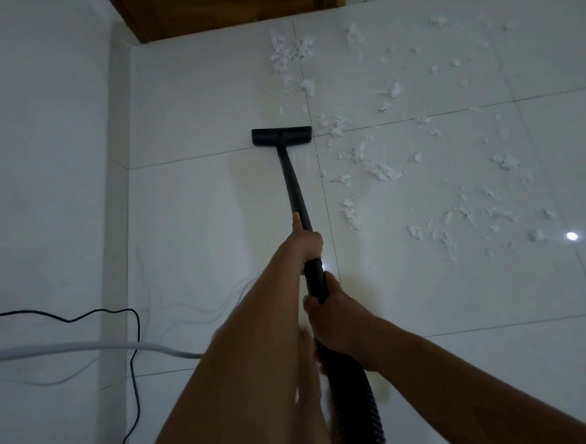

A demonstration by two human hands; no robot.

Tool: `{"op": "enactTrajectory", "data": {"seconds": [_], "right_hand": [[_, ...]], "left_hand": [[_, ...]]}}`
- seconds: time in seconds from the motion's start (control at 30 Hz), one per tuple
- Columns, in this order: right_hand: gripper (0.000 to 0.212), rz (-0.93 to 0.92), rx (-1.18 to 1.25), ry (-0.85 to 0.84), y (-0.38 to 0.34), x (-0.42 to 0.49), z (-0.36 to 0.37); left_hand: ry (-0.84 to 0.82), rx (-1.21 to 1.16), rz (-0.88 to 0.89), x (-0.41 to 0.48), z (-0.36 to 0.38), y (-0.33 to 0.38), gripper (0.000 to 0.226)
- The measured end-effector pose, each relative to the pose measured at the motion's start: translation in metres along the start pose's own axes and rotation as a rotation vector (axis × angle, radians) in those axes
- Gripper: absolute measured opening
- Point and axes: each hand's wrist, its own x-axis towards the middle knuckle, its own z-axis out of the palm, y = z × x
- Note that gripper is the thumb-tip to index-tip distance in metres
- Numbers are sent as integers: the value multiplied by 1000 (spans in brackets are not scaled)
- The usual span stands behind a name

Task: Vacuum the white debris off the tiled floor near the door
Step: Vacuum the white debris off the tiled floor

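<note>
Fingers (315,241) were curled round the black vacuum wand (292,184), left hand (305,246) ahead of right hand (338,318). Its flat head (282,136) lay mid tiled floor (198,210), with fluffy white debris (384,171) strewn rightward up to the door (220,10).

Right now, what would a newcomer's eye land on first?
Scattered white debris litters the right half of the tiled floor, up toward the wooden door. The black vacuum head sits mid-floor just left of it, its wand gripped by the left hand ahead of the right hand.
</note>
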Motion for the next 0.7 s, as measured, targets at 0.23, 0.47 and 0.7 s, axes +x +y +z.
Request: {"op": "enactTrajectory", "data": {"seconds": [0.23, 0.47, 0.7], "right_hand": [[63, -11, 19, 21, -27, 23, 4], [62, -39, 57, 59, -65, 53, -5], [63, -48, 25, 78, -86, 76, -18]], "left_hand": [[20, 22, 46, 28, -23, 15, 78], [34, 23, 69, 60, -49, 47, 76], [43, 19, 78, 81, -58, 71, 75]]}}
